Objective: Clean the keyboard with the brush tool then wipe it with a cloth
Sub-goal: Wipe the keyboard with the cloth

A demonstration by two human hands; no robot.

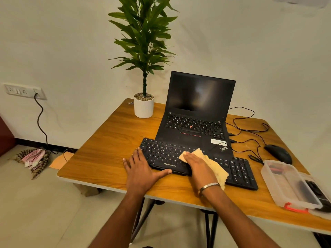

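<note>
A black external keyboard [238, 170] lies across the wooden table [111, 145], in front of an open laptop. My right hand [196, 162] presses a pale yellow cloth [214, 166] flat onto the middle of the keys. My left hand [141, 169] lies spread on the table at the keyboard's left end, its fingers touching the left edge and its thumb along the front edge. I cannot pick out the brush tool.
A black laptop [195, 122] stands open behind the keyboard. A potted plant [144, 106] sits at the back left. A black mouse [278, 153] and cables lie to the right. A clear plastic box [288, 185] sits at the right edge.
</note>
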